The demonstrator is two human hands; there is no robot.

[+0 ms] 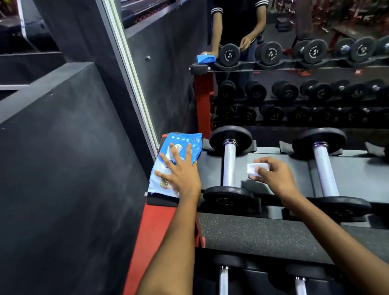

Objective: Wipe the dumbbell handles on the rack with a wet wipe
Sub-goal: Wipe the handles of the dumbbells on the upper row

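The right hand [271, 175] pinches a small folded white wipe [257, 168] between thumb and curled fingers, holding it just above the dark shelf of the rack [284, 179]. The wipe looks like a neat little rectangle, clean and flat, with part of it tucked under the fingertips. It sits between two dumbbells and touches neither. Just to the left of those fingers lies the nearest dumbbell [230, 167], its handle pale, silvery and rough-textured, running between two black round plates. Off to the right of the fingers lies a second dumbbell [326, 170] with the same pale handle and black ends.

The left hand [179, 172] is spread flat, fingers straight and splayed, pressing down on a blue and white pack of wipes [184, 146] that rests on the left end of the rack, beside its red frame [155, 224]. A mirror [274, 44] behind the rack shows more dumbbells.
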